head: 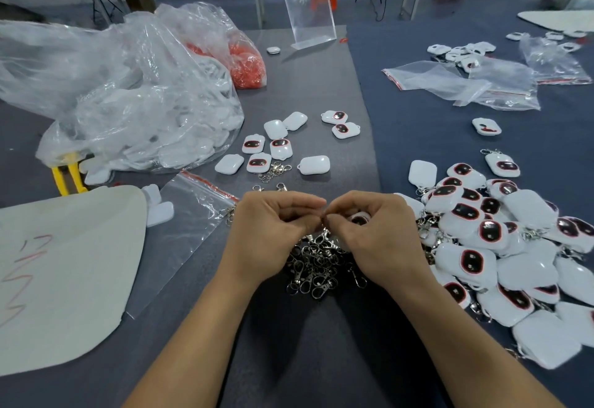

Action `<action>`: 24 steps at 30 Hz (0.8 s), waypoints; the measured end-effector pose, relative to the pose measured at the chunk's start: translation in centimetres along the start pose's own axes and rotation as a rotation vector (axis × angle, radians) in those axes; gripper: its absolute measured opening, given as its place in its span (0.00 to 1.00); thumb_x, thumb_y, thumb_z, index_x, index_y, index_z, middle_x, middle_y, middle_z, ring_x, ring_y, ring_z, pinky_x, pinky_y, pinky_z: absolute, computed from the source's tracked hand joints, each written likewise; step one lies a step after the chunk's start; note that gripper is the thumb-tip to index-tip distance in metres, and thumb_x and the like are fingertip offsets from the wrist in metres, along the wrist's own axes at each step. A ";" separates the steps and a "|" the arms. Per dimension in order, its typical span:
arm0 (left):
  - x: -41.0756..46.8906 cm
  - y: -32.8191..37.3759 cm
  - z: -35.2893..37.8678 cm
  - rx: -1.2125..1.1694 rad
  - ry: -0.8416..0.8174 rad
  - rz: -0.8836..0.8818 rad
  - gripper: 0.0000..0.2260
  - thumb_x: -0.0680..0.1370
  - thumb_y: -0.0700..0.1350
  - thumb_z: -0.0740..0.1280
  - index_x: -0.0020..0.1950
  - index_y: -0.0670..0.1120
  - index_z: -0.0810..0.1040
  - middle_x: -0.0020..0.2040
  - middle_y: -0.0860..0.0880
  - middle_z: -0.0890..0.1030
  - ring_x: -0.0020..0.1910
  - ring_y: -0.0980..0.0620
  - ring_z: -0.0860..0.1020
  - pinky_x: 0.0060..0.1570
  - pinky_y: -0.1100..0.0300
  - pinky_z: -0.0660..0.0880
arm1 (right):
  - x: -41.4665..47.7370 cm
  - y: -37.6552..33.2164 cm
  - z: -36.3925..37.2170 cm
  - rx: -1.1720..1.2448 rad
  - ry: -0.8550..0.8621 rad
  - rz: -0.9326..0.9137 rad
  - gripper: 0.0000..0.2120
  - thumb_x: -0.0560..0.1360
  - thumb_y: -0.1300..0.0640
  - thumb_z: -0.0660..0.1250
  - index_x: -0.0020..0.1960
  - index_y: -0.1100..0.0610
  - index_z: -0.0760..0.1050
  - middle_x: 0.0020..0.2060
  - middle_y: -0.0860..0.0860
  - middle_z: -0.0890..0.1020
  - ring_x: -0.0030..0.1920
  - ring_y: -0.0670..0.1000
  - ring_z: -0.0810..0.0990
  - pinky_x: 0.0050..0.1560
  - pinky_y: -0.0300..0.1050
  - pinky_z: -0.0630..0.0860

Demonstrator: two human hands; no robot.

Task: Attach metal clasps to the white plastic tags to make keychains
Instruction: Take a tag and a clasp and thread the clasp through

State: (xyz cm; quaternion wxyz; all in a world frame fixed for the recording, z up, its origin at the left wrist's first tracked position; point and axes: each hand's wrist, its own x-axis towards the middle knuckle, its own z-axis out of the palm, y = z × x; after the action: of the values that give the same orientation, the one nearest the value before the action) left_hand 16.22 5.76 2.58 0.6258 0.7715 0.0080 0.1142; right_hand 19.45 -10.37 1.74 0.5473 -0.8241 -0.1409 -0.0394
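White tag [359, 217] sits in the curled fingers of the right hand [373, 234], mostly hidden. Left hand [273, 231] pinches at the meeting fingertips, apparently on a clasp [325, 234] hanging just below. The hands are held close, judged for threading ring through tag loop. Clasp pile [316, 266] lies directly beneath both hands. Finished keychains [501, 247] are heaped beside the right hand, with loose tags [276, 147] beyond the hands. No obstruction noted, but fingers hide the joint.

Assembly workshop: tag heap [501, 247], bagged parts [144, 112].
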 end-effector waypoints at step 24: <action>-0.2 0.7 1.7 -0.018 0.166 -0.054 0.08 0.65 0.39 0.72 0.35 0.51 0.87 0.27 0.47 0.82 0.25 0.55 0.72 0.25 0.63 0.68 | 0.3 -0.1 -0.4 0.227 -0.006 -0.071 0.10 0.72 0.65 0.76 0.37 0.52 0.84 0.31 0.46 0.84 0.32 0.42 0.79 0.37 0.34 0.73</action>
State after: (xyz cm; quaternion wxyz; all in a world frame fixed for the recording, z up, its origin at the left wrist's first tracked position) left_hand 16.22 3.97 2.87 0.6328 0.7532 0.0799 0.1608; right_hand 19.75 -10.64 2.08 0.6348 -0.7515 -0.1752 -0.0403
